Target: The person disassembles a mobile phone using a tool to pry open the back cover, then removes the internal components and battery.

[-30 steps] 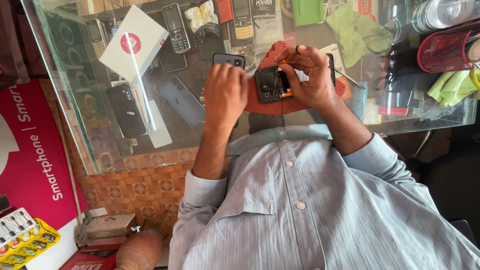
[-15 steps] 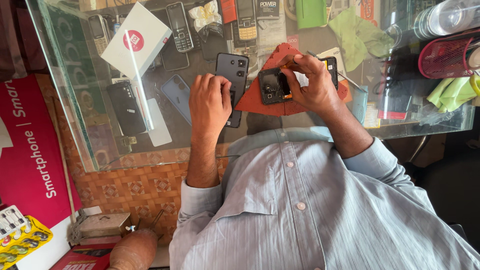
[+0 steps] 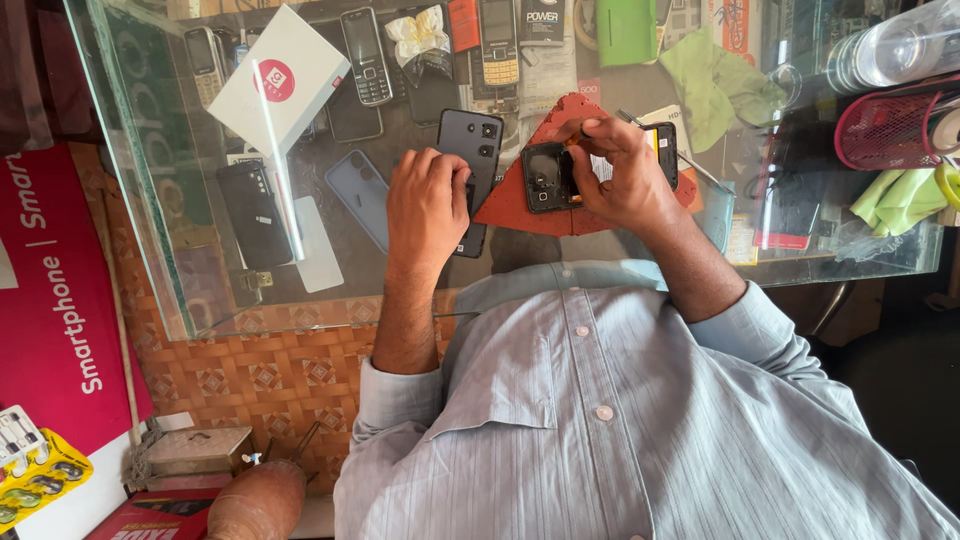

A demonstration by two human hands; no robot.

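left hand: closed around dark phone back cover, at 10 o'clock of red work mat | right hand: fingertips pinch opened black phone on mat | risk: cover may slip on glass counter, grip is one-sided | tweezers at 2 o'clock may be knocked

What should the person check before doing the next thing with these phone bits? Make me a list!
1. Left hand has a firm hold on the dark phone: ok, its fingers wrap the lower end.
2. Right hand is at the small black part: ok, the fingertips touch its edge.
3. Small black part lies on the red mat: ok.
4. Right hand really pinches something: cannot tell, the fingers hide it.
5. Green cloth is out of the way: ok, it lies apart from both hands.
6. Tiny screws are safe: cannot tell, too small to see.
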